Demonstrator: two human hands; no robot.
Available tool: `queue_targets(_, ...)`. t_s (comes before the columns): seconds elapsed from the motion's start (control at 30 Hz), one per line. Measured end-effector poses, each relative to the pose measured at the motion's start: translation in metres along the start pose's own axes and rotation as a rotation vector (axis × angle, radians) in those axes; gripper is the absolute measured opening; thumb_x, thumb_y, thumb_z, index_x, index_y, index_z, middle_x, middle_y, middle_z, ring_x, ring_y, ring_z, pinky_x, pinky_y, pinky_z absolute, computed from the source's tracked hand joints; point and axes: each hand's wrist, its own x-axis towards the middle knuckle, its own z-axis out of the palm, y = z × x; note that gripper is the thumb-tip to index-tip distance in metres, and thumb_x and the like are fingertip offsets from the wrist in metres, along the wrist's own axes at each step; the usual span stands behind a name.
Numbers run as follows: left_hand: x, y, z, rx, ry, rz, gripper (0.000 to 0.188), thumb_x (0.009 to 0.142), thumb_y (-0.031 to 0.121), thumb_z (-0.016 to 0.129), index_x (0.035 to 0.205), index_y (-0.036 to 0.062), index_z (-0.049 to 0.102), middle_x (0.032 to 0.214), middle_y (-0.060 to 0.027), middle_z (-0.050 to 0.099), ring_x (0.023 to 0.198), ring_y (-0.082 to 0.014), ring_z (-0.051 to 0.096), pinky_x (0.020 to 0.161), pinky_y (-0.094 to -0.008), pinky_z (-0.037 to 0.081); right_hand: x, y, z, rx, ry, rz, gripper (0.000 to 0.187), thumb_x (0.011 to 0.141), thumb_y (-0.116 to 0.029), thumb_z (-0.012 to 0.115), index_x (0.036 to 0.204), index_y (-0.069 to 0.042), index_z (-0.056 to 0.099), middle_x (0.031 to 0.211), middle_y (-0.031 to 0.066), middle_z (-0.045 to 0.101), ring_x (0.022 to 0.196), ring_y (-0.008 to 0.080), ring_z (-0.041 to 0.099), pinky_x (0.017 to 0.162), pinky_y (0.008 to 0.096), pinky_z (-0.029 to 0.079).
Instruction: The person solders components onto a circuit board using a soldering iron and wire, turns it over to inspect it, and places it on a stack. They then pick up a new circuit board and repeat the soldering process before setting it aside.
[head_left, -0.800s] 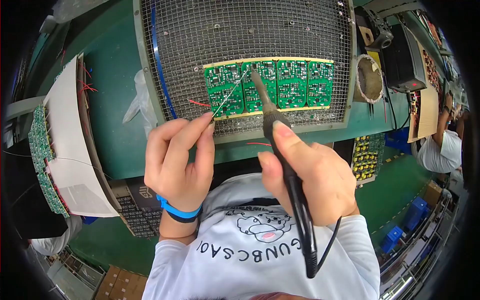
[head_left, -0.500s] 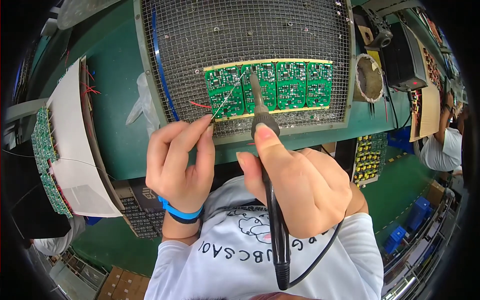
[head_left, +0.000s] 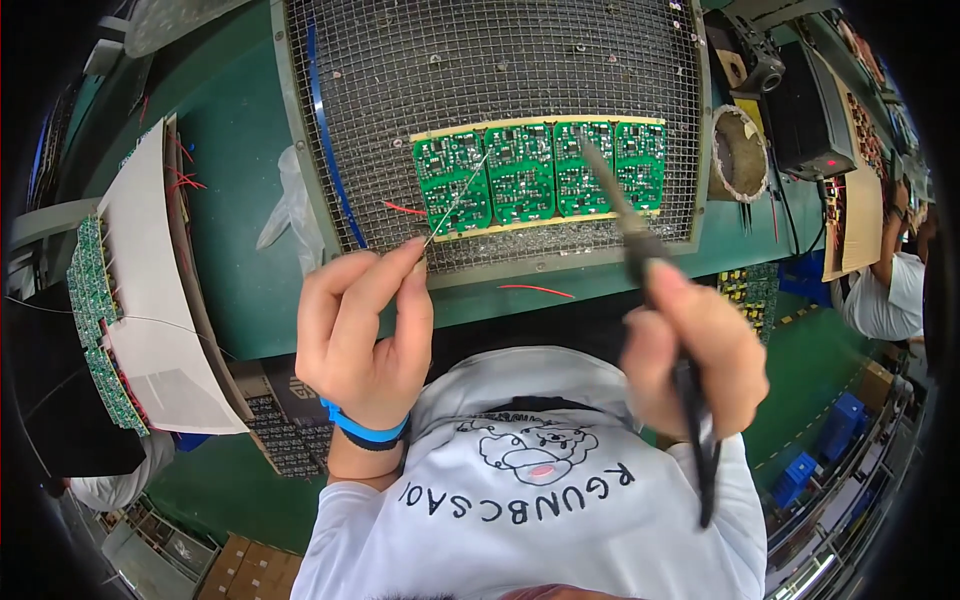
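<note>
Between the fingertips of my left hand (head_left: 362,330) is a thin strand of solder wire (head_left: 460,193), its far end reaching up over the green circuit board panel (head_left: 523,197). The panel lies flat on a wire mesh and has several joined boards with pale strips along its long edges. My right hand (head_left: 705,355) is closed around the black handle of a soldering iron (head_left: 642,250). Motion blurs that hand and the iron. The iron's tip overlaps the third board from the left; whether it touches cannot be told. A short red wire (head_left: 403,208) sits by the panel's left end.
The framed mesh (head_left: 450,75) rests on a green table (head_left: 235,225). Another red wire (head_left: 537,290) lies near the table's front edge. A round rough-rimmed container (head_left: 738,155) stands right of the frame. At the left are a white sheet (head_left: 150,280) and more circuit boards (head_left: 92,290).
My right hand has swung the soldering iron rightward, from the second board to over the third. My left hand stays nearly in place with the solder wire. The red wire at the table edge is uncovered.
</note>
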Motion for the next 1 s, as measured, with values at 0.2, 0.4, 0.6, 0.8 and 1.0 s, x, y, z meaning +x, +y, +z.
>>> queue_targets(0.2,0.005,0.001,-0.002,-0.024,0.005,0.015,0.026,0.074,-0.005,0.077,0.097,0.0062,0.076,0.085,-0.0062,0.062,0.071,-0.0168,0.061,0.060,-0.0270,0.050,-0.042,0.071,0.004,-0.039,0.731,0.416,0.023,0.097,-0.004,0.059,0.119,0.001,0.063,0.081,0.0094,0.067,0.061,0.0079,0.053,0.057,0.0201,0.041)
queue_targets(0.4,0.008,0.006,0.005,-0.047,-0.028,0.038,0.027,0.073,-0.005,0.078,0.098,0.0062,0.076,0.085,-0.0061,0.062,0.070,-0.0165,0.061,0.059,-0.0271,0.050,-0.056,0.092,0.007,-0.026,0.585,0.600,0.019,0.096,-0.003,0.061,0.114,0.000,0.065,0.085,0.0070,0.068,0.066,0.0065,0.058,0.058,0.0196,0.044)
queue_targets(0.6,0.009,0.015,0.016,-0.094,-0.059,0.097,0.028,0.072,-0.006,0.078,0.097,0.0057,0.076,0.084,-0.0062,0.062,0.067,-0.0168,0.062,0.057,-0.0275,0.051,-0.054,0.092,0.006,-0.015,0.644,0.537,0.019,0.093,0.000,0.063,0.112,0.002,0.066,0.085,0.0077,0.069,0.066,0.0064,0.058,0.057,0.0187,0.042)
queue_targets(0.8,0.005,0.015,0.012,-0.091,-0.080,0.097,0.027,0.070,-0.007,0.078,0.095,0.0052,0.075,0.083,-0.0066,0.062,0.066,-0.0172,0.063,0.056,-0.0277,0.051,-0.058,0.095,0.006,-0.064,0.722,0.476,0.020,0.094,-0.004,0.064,0.114,0.001,0.066,0.076,0.0052,0.065,0.059,0.0049,0.050,0.054,0.0190,0.038)
queue_targets(1.0,0.003,0.008,0.002,-0.014,-0.051,0.018,0.027,0.070,-0.008,0.076,0.093,0.0050,0.075,0.083,-0.0064,0.062,0.064,-0.0166,0.062,0.054,-0.0271,0.050,-0.058,0.098,0.007,-0.015,0.664,0.587,0.020,0.094,-0.004,0.063,0.114,0.001,0.066,0.075,0.0050,0.065,0.058,0.0050,0.049,0.053,0.0189,0.037)
